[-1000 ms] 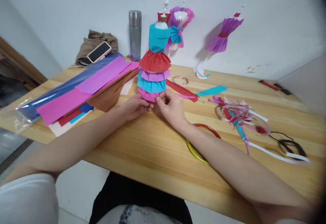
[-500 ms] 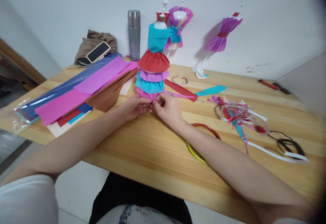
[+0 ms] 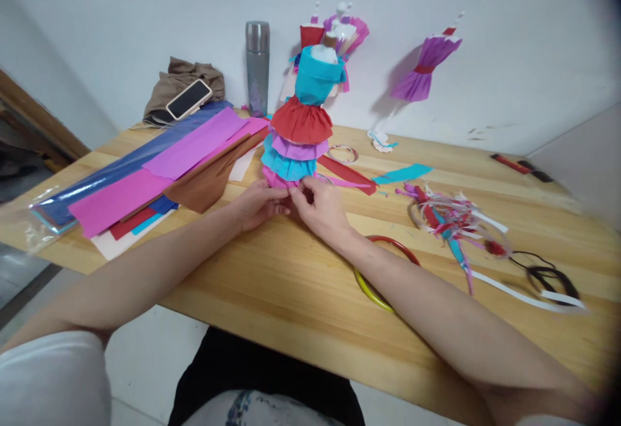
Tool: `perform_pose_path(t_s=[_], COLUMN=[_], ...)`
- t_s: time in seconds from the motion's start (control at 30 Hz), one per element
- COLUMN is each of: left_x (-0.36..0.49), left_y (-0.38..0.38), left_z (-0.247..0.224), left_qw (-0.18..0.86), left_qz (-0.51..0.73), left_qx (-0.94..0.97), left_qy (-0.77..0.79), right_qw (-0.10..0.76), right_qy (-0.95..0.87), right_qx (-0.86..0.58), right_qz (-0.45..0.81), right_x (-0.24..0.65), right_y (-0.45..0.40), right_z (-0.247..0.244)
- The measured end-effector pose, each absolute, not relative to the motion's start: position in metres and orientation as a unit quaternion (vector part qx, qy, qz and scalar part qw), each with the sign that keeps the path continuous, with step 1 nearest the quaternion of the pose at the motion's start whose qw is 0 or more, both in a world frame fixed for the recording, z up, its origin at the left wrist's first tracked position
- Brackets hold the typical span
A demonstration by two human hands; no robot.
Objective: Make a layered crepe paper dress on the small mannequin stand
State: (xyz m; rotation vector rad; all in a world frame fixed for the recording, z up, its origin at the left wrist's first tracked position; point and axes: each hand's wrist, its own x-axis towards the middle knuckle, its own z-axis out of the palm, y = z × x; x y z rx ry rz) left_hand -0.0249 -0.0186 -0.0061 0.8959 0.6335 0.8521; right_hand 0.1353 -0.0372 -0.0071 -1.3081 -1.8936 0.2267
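paper dress [image 3: 314, 80], upper centre, tilted: bodice and 3 upper ruffles are seen in place. 4th, pink ruffle [image 3: 274, 178] is pinched at its lower edge by left hand [image 3: 253, 206] and right hand [image 3: 324, 209], fingers narrow; its fastening is judged unfinished. pink strip [image 3: 348, 184] is left loose at right.

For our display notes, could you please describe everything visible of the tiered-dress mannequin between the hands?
The small white mannequin has a brown neckband and a strapless turquoise bodice above gathered red, purple, turquoise and pink tiers, apparently crepe paper. It tilts, top toward the person's right, before other dressed mannequins. The left hand and right hand touch the pink bottom tier. Its base is hidden, so whether it rests on the wooden table cannot be told.
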Motion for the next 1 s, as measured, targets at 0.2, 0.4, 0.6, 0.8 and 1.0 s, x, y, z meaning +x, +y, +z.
perform_pose_path(t_s=[0.2,0.4,0.6,0.8,1.0], left_x=[-0.024,-0.024,-0.022,-0.021,-0.019], left_y=[-0.018,-0.016,-0.016,-0.018,-0.02], left_z=[-0.004,-0.006,-0.009,-0.008,-0.009], left_qw=[0.771,0.768,0.753,0.749,0.746], left_qz=[0.391,0.416,0.446,0.454,0.447], left_qx=[0.414,0.392,0.392,0.394,0.398], left_qy=[0.285,0.289,0.282,0.28,0.293], right_qw=[0.393,0.343,0.264,0.237,0.447], right_qy=[-0.757,-0.769,-0.785,-0.8,-0.728], right_qx=[-0.52,-0.539,-0.56,-0.547,-0.511], right_qz=[0.054,0.015,0.022,0.062,0.097], right_x=[0.135,0.135,0.131,0.144,0.167], right_y=[-0.032,-0.032,-0.039,-0.052,-0.032], right_z=[-0.005,-0.001,0.01,0.046,0.093])
